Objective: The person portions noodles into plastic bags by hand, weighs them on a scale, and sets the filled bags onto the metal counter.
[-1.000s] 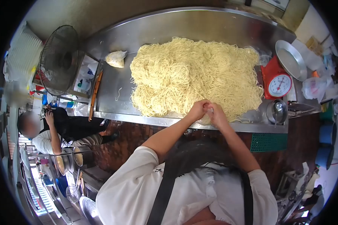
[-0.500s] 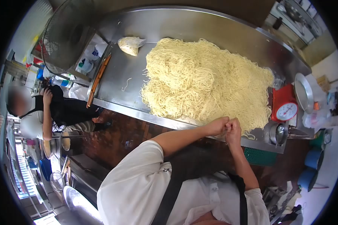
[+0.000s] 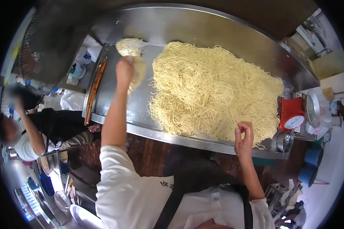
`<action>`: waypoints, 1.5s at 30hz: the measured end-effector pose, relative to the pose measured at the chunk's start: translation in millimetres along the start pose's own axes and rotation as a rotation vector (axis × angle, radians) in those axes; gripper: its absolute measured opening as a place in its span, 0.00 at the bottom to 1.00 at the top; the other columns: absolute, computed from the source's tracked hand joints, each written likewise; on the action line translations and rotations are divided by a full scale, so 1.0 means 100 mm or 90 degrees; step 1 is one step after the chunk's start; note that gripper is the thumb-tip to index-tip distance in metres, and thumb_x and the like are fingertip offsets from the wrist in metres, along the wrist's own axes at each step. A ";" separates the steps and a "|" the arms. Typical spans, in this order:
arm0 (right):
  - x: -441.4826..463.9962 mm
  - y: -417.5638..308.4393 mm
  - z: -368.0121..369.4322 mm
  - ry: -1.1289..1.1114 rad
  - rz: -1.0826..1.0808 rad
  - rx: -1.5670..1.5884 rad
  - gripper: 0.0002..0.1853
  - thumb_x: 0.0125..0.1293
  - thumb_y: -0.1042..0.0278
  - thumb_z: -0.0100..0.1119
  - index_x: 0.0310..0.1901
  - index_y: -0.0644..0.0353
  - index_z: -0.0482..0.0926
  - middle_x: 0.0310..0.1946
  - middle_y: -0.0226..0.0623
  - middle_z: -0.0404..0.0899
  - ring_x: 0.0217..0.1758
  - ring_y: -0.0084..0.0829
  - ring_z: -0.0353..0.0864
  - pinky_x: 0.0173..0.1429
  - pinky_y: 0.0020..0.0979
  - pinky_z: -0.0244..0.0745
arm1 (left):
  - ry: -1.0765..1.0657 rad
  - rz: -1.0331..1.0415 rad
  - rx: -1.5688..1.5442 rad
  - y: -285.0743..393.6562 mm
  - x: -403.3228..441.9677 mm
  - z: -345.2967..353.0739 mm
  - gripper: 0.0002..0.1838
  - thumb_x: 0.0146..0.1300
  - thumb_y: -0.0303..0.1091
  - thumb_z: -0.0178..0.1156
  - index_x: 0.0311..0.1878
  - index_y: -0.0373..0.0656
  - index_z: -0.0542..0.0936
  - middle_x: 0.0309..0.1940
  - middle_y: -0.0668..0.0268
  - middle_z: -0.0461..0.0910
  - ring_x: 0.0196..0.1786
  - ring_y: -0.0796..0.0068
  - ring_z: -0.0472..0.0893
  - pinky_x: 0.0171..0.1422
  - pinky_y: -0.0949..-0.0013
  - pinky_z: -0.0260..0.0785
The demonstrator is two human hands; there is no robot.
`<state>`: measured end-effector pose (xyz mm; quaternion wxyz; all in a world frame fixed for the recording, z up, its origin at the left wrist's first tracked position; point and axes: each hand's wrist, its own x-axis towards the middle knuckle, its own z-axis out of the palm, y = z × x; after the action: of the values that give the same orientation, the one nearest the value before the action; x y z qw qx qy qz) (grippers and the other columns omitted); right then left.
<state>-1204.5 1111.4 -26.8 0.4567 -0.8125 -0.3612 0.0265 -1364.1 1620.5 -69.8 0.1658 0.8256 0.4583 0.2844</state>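
Note:
A large heap of pale yellow noodles [image 3: 214, 91] covers much of the steel worktable [image 3: 141, 131]. At the table's left part, my left hand [image 3: 125, 71] is closed on a bag of noodles [image 3: 138, 74], which is smeared by motion. Just beyond it, another clear plastic bag of noodles [image 3: 128, 46] lies on the steel. My right hand [image 3: 244, 139] is over the front edge of the heap, its fingers loosely curled and the thumb apart. I see nothing in it.
A wooden rod [image 3: 96, 91] lies along the table's left edge. A red scale [image 3: 291, 113] stands at the right, with a metal bowl [image 3: 284, 141] close by. A large fan [image 3: 46, 42] is at upper left. A co-worker [image 3: 46, 122] stands at the left.
My hands were together at the heap's front edge. The left has swung far left with the bag of noodles; the right has stayed near the edge, its fingers loosened. The view has shifted slightly.

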 end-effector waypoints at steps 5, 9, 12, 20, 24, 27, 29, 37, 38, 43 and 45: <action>-0.30 0.21 0.11 -0.029 0.119 -0.063 0.07 0.65 0.82 0.58 0.42 0.63 0.75 0.37 0.40 0.73 0.36 0.32 0.73 0.43 0.30 0.71 | -0.049 -0.105 0.347 -1.22 0.91 1.00 0.26 0.62 0.46 0.65 0.59 0.41 0.77 0.55 0.49 0.79 0.59 0.52 0.78 0.60 0.49 0.72; -0.36 0.22 0.21 -0.059 0.136 -0.123 0.06 0.64 0.83 0.59 0.41 0.62 0.75 0.37 0.41 0.73 0.36 0.34 0.75 0.42 0.31 0.72 | 0.048 0.091 0.455 -0.94 1.30 1.25 0.35 0.64 0.41 0.61 0.73 0.47 0.64 0.65 0.51 0.70 0.68 0.54 0.70 0.61 0.43 0.69; -0.35 0.23 0.30 -0.087 0.171 -0.110 0.06 0.64 0.83 0.58 0.41 0.63 0.75 0.37 0.41 0.74 0.36 0.35 0.75 0.42 0.31 0.73 | -0.054 0.125 0.372 -1.22 1.83 1.62 0.27 0.65 0.38 0.57 0.68 0.46 0.72 0.57 0.47 0.77 0.59 0.51 0.77 0.57 0.48 0.72; -0.16 0.22 0.48 -0.133 0.134 -0.044 0.14 0.62 0.82 0.62 0.48 0.63 0.75 0.42 0.44 0.75 0.44 0.41 0.79 0.49 0.32 0.77 | -0.017 0.118 -0.203 0.05 1.58 0.58 0.12 0.64 0.34 0.60 0.47 0.39 0.83 0.37 0.60 0.84 0.37 0.61 0.83 0.40 0.60 0.74; 0.40 -0.13 0.70 -0.131 0.067 0.001 0.48 0.52 0.69 0.77 0.72 0.63 0.57 0.63 0.57 0.65 0.68 0.54 0.65 0.73 0.45 0.62 | -0.245 0.006 -0.488 1.68 0.38 -0.33 0.04 0.62 0.30 0.65 0.40 0.45 0.81 0.30 0.77 0.75 0.32 0.87 0.70 0.36 0.78 0.61; 0.82 -0.34 0.75 -0.038 -0.069 -0.105 0.60 0.49 0.54 0.79 0.76 0.67 0.48 0.72 0.64 0.54 0.75 0.57 0.56 0.77 0.49 0.54 | -0.400 0.145 -0.622 2.33 -0.44 -0.19 0.05 0.60 0.26 0.66 0.39 0.42 0.81 0.33 0.73 0.79 0.37 0.83 0.76 0.43 0.76 0.70; 0.97 0.12 0.76 0.011 -0.093 -0.150 0.58 0.49 0.50 0.78 0.74 0.67 0.52 0.70 0.62 0.59 0.73 0.56 0.59 0.76 0.51 0.54 | -0.516 0.244 -0.652 2.64 -0.91 0.07 0.06 0.60 0.26 0.67 0.38 0.41 0.80 0.33 0.73 0.80 0.38 0.84 0.76 0.45 0.76 0.71; 0.26 1.96 -0.04 -0.104 0.092 -0.040 0.13 0.62 0.70 0.61 0.49 0.56 0.82 0.39 0.51 0.84 0.42 0.50 0.83 0.46 0.40 0.78 | -0.452 0.156 -0.573 3.00 -2.66 1.25 0.44 0.57 0.34 0.74 0.75 0.44 0.61 0.68 0.54 0.69 0.72 0.64 0.68 0.74 0.62 0.61; 0.15 2.01 -0.17 -0.103 0.084 -0.010 0.14 0.62 0.71 0.61 0.51 0.56 0.81 0.39 0.50 0.84 0.42 0.49 0.83 0.47 0.39 0.78 | -0.586 0.207 -0.426 2.92 -2.86 1.43 0.57 0.57 0.36 0.74 0.80 0.46 0.45 0.78 0.49 0.53 0.80 0.59 0.53 0.82 0.58 0.48; -0.17 1.41 -1.17 -0.212 0.174 0.358 0.34 0.61 0.69 0.68 0.68 0.59 0.66 0.53 0.50 0.81 0.57 0.39 0.81 0.60 0.37 0.74 | -0.662 0.116 -0.381 3.50 -3.84 1.83 0.33 0.63 0.35 0.65 0.68 0.31 0.67 0.63 0.44 0.73 0.65 0.50 0.74 0.70 0.56 0.64; -0.35 1.84 -1.36 -0.088 0.028 0.235 0.37 0.58 0.63 0.73 0.67 0.62 0.65 0.55 0.52 0.79 0.61 0.40 0.78 0.64 0.39 0.71 | -0.584 0.071 -0.505 3.47 -3.99 2.24 0.22 0.71 0.35 0.58 0.62 0.32 0.73 0.43 0.54 0.85 0.44 0.59 0.84 0.55 0.59 0.75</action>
<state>-1076.0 932.1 -97.7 0.5715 -0.7189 -0.3628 0.1580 -1161.9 1096.3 -186.7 0.6262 0.7620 0.1549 0.0570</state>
